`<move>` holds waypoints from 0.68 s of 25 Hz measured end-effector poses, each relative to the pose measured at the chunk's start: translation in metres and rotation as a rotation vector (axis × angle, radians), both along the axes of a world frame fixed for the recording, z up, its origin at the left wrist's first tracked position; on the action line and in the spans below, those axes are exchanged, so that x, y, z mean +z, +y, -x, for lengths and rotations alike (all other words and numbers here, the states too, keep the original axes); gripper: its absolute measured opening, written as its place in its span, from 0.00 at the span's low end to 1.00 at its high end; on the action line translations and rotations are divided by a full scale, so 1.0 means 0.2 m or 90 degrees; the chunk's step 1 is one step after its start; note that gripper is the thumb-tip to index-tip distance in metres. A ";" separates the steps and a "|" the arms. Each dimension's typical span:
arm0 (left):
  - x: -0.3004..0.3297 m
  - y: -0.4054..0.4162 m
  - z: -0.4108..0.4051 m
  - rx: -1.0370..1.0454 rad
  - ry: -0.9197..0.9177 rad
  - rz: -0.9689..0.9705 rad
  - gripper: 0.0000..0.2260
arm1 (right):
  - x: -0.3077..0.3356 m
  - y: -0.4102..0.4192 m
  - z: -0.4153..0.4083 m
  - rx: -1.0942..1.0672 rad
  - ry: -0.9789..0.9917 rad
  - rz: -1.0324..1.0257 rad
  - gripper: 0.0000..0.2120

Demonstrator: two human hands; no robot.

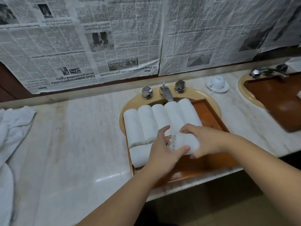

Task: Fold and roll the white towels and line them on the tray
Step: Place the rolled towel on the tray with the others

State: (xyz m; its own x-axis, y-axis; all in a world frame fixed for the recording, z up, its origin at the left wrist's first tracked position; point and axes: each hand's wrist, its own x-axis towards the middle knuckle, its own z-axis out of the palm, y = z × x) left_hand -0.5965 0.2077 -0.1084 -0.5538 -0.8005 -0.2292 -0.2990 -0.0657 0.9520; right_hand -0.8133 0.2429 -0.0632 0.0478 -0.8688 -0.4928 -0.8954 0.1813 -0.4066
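Head view, centre frame: roll [185, 142] held over tray [210, 111]. Left hand [162, 149] curls round its near end, thumb across the front; right hand [206, 139] wraps the other end from above. Five rolls [161, 118] line the tray's far half, one more [141, 154] lies crosswise at lower left. Tray sits on the sink [211, 101]. Unrolled towels [14, 124] heaped at left edge. Judged step: placing. Next move calls for lowering it beside the crosswise roll, seam down.
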 end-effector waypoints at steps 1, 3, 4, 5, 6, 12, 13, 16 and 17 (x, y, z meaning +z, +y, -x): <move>-0.01 0.00 0.01 0.003 -0.010 0.007 0.35 | -0.01 -0.01 0.01 0.014 0.015 0.011 0.41; -0.02 -0.01 0.02 0.002 -0.034 0.037 0.31 | -0.03 -0.03 0.04 0.036 0.056 0.048 0.39; -0.02 -0.01 0.02 -0.002 -0.043 0.047 0.29 | -0.04 -0.03 0.05 0.039 0.063 0.062 0.40; -0.03 -0.01 0.02 -0.008 -0.050 0.058 0.29 | -0.06 -0.02 0.06 0.041 0.063 0.075 0.41; -0.04 -0.02 0.02 -0.017 -0.062 0.079 0.29 | -0.07 -0.01 0.07 0.044 0.067 0.082 0.42; -0.13 -0.08 -0.17 -0.104 -0.302 0.468 0.26 | -0.11 0.03 0.21 0.028 0.110 0.084 0.34; -0.16 -0.09 -0.21 -0.118 -0.336 0.507 0.24 | -0.12 0.05 0.24 0.019 0.113 0.082 0.34; -0.23 -0.10 -0.27 -0.121 -0.353 0.546 0.15 | -0.12 0.06 0.29 0.008 0.119 0.074 0.35; -0.24 -0.10 -0.26 -0.114 -0.355 0.551 0.13 | -0.13 0.06 0.29 0.011 0.123 0.069 0.36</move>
State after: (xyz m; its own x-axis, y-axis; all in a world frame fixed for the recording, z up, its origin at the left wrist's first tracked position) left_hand -0.5446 0.1885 -0.1559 -0.6724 -0.7298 0.1237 -0.6487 0.6615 0.3762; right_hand -0.8722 0.2545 -0.0900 -0.0225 -0.9172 -0.3978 -0.9614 0.1291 -0.2432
